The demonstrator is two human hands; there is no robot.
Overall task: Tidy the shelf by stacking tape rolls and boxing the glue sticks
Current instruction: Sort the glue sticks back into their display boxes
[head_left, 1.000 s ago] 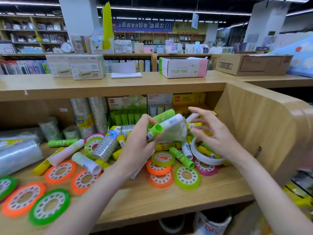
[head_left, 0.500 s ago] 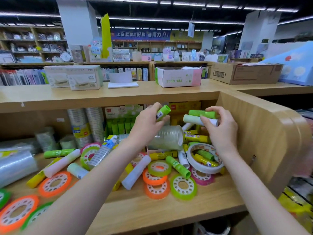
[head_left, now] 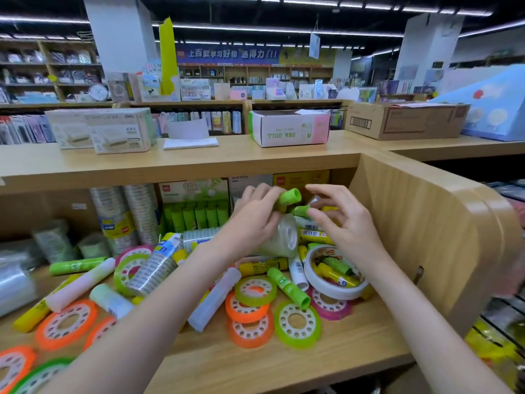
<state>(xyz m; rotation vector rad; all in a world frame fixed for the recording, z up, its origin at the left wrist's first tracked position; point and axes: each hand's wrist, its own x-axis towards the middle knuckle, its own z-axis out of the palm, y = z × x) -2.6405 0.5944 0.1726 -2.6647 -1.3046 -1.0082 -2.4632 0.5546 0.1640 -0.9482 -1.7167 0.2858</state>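
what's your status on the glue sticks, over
Left hand grips green glue stick. Right hand open beside it. Loose tape rolls clutter shelf.

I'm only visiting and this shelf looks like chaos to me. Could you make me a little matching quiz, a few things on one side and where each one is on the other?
Things
1. green glue stick
2. wide white tape roll
3. cardboard box
4. clock

Places
A. on the top counter, far right
B. gripped in the left hand
C. on a far shelf at the back left
D. lying on the shelf with glue sticks inside its ring

Pairs: 1-B, 2-D, 3-A, 4-C
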